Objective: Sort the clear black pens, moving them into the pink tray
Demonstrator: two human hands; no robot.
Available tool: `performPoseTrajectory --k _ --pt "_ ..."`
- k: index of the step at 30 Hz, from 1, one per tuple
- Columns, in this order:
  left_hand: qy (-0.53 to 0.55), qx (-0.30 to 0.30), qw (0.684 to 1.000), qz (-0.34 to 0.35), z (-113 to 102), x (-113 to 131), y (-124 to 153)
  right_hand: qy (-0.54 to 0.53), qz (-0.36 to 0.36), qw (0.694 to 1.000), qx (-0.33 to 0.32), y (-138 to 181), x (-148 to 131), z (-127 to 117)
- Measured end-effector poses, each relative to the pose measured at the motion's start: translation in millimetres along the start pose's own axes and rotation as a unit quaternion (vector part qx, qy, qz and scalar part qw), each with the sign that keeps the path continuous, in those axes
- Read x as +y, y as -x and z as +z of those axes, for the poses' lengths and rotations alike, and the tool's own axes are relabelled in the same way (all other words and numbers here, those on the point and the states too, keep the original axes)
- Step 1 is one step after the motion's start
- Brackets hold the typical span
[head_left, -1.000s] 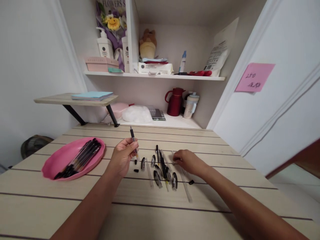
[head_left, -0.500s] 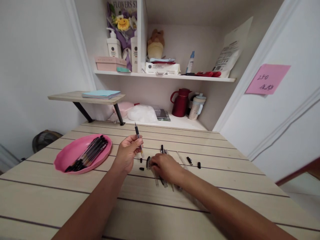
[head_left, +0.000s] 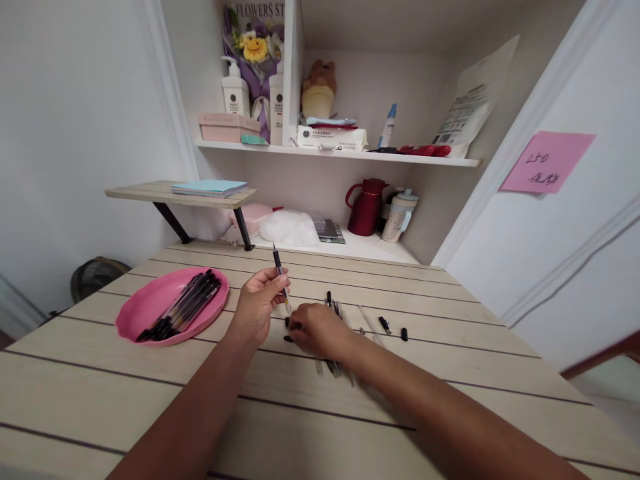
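Note:
Upright between the thumb and fingers of my left hand (head_left: pixel 256 303) is a gel pen (head_left: pixel 279 263), its pointed tip upward and its clear lower end over the table. My right hand (head_left: pixel 317 328) is palm down just right of that lower end, fingers pinched together low at the tabletop. Partly covered by these fingertips, a small black pen plug (head_left: pixel 288 339) lies on the wood; whether they grip anything is hidden. Under and beyond the right wrist lie clear pen barrels (head_left: pixel 334 369) and other pen parts. Farther right are a black clip piece (head_left: pixel 385 325) and a black cap (head_left: pixel 404 334).
A pink dish (head_left: pixel 126 327) with several black pens (head_left: pixel 187 303) stands on the slatted table (head_left: pixel 280 433) at left. Behind it rises a small raised shelf (head_left: pixel 140 192) on black legs. A red jug (head_left: pixel 367 208) and a speckled cup (head_left: pixel 399 217) stand in the back cubby.
My right hand has moved slightly left and closer to the pen's lower end, over the small black plugs. The left hand still holds the pen. The view has shifted a little.

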State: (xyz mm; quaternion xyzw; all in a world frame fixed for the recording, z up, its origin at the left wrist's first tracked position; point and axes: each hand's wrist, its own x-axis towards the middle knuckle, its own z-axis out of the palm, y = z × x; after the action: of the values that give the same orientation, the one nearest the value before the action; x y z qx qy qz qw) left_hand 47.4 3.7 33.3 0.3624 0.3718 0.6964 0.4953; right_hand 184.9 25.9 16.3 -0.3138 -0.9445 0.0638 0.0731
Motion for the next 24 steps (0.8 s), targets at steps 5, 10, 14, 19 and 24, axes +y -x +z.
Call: performPoseTrajectory --k 5,10,14,19,24 --pt "0.002 0.013 1.000 0.002 0.1 1.8 0.7 0.085 -0.024 0.996 -0.013 -1.7 -20.6 15.0" --pt "0.020 0.028 0.999 -0.008 3.1 4.4 2.4 -0.086 0.034 0.994 0.060 10.4 -8.5 12.0" --pt "0.030 0.030 0.999 -0.021 7.0 4.8 5.2 -0.473 0.166 0.856 0.132 20.7 2.9 8.5" --pt "0.038 0.018 0.999 -0.021 8.0 -0.1 7.1 -0.746 0.201 0.604 0.194 24.2 -0.6 5.3" --pt "0.033 0.006 0.999 -0.018 6.9 -4.4 7.1 -0.805 0.198 0.523 0.198 23.8 -3.8 6.1"
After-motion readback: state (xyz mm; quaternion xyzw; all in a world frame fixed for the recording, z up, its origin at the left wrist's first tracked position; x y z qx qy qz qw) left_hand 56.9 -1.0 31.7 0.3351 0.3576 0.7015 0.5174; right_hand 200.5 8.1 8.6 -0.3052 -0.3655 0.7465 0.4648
